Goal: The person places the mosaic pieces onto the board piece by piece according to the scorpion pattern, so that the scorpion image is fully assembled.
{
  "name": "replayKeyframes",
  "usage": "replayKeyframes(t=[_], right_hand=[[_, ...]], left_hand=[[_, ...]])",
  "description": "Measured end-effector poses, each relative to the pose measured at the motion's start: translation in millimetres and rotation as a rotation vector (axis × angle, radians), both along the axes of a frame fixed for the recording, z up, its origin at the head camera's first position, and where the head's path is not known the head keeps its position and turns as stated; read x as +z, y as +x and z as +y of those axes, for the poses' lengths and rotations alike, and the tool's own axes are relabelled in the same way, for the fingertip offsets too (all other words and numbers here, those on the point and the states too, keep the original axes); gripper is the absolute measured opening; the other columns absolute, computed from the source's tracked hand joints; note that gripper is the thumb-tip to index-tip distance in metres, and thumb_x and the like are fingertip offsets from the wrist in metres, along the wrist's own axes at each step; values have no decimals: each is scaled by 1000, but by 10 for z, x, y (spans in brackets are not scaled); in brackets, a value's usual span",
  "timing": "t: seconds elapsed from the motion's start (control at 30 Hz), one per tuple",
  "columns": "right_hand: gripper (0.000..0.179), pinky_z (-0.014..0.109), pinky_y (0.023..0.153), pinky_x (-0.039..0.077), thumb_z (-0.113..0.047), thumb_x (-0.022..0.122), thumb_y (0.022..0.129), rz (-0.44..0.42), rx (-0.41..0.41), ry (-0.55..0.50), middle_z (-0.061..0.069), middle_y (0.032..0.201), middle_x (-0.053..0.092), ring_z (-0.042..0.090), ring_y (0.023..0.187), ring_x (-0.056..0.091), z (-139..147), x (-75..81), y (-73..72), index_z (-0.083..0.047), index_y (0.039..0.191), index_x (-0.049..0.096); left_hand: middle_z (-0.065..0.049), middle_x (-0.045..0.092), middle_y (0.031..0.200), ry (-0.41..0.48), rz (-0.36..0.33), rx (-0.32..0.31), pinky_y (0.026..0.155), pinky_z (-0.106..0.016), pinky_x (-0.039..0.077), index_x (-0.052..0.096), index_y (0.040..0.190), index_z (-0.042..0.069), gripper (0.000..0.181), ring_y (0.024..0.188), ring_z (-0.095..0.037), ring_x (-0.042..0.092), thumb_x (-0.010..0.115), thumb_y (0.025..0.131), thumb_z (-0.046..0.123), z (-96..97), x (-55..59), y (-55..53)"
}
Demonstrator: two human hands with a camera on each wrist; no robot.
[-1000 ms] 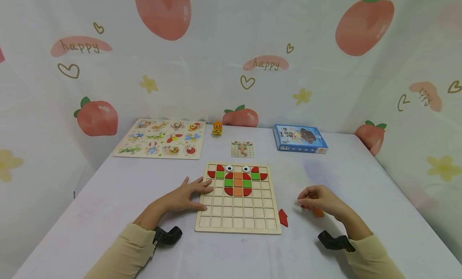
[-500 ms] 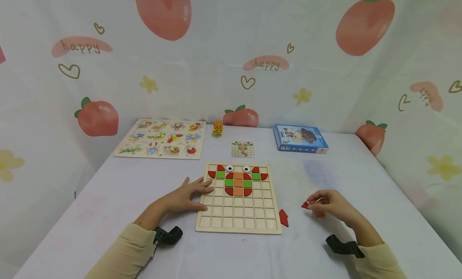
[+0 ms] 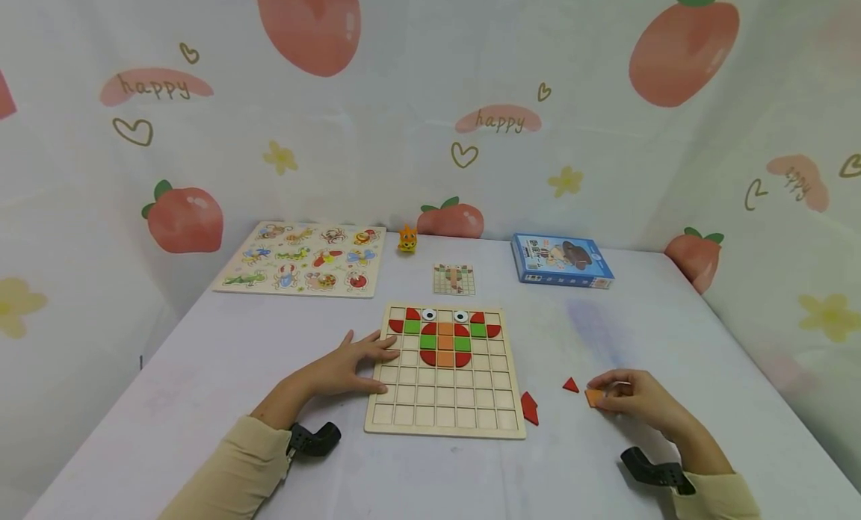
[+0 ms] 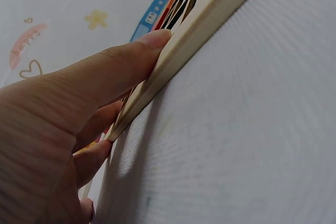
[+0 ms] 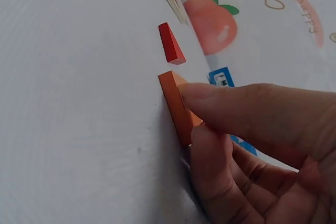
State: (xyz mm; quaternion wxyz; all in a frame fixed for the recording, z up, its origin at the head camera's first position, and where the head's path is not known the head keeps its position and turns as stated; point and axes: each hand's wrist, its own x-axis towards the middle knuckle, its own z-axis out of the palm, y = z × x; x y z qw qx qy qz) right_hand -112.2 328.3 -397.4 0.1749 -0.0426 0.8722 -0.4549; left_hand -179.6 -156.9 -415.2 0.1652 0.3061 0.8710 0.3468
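A wooden grid board point(image 3: 445, 415) lies on the table, its upper rows filled with red, green and orange tiles and two eye tiles. My left hand point(image 3: 341, 368) rests on the board's left side, fingers spread; in the left wrist view the thumb point(image 4: 123, 64) lies on the board's edge point(image 4: 184, 40). Right of the board, my right hand point(image 3: 646, 402) pinches an orange square tile point(image 3: 593, 397) between thumb and index finger. In the right wrist view that orange tile point(image 5: 176, 109) is tilted. Just left of it lies a red triangle tile point(image 3: 570, 385).
Red tiles point(image 3: 529, 409) lie against the board's lower right edge. Behind the board is a small pattern card point(image 3: 454, 279). Farther back stand an insect puzzle board point(image 3: 299, 258), an orange-and-yellow toy figure point(image 3: 407, 240) and a blue box point(image 3: 563, 261).
My right hand has let go of the red triangle, leaving it on the table, and moved right and nearer to me onto the orange tile. The left hand has stayed put.
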Motion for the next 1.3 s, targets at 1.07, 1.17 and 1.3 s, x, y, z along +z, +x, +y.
replayKeyframes(t=[1.07,1.17,1.3], right_hand=[[31,25,60,54,-20,67,85,-8,121,-48,5,82,61,15,68,59,-453,53,-366,6,100,57],[30,24,58,52,-20,66,86,5,136,-56,5,81,60,16,67,58,-564,74,-424,6,99,57],[29,24,60,54,-19,66,86,6,150,-67,6,81,60,16,68,59,-699,78,-522,5,99,57]], left_hand=[[-2,33,151,-9,-4,12,112,-58,-13,53,133,14,64,145,-30,10,73,77,39,3,8,11],[-4,33,151,-8,-4,7,111,-59,-13,53,133,14,64,145,-31,10,73,78,39,5,12,13],[-6,33,151,-2,-5,0,111,-60,-13,53,133,12,64,145,-33,10,72,78,38,7,14,19]])
